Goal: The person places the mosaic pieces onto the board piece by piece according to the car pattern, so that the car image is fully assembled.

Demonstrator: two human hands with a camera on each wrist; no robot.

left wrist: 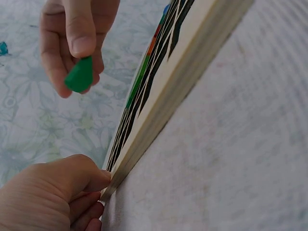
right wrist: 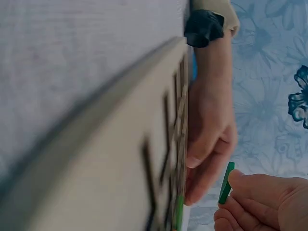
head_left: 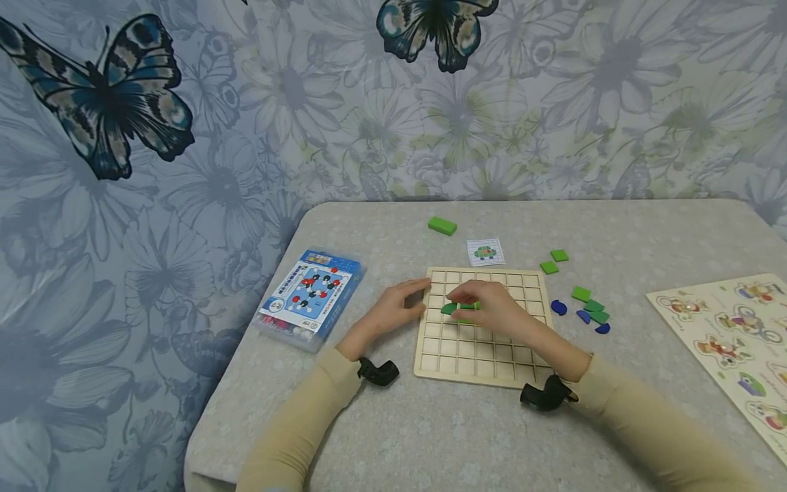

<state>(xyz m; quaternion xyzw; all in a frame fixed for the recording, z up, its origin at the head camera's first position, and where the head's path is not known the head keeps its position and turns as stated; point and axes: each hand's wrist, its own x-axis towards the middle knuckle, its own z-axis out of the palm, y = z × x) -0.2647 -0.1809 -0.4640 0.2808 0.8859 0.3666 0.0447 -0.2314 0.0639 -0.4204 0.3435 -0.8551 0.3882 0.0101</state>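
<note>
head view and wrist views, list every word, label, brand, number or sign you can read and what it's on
Nothing can be read word for word.
Label on the plastic box: rows of printing, too small and blurred to read.
Small card: a picture; any lettering is too small to tell.
Wooden grid board and cartoon sheet: no lettering I can make out.

2 sleeved arms [head_left: 658, 424] slant inward as they reach forward. The left hand [head_left: 389, 309] has its fingers gently bent, thumb apart from them; the right hand [head_left: 494, 309] pinches, thumb opposite the fingertips.
</note>
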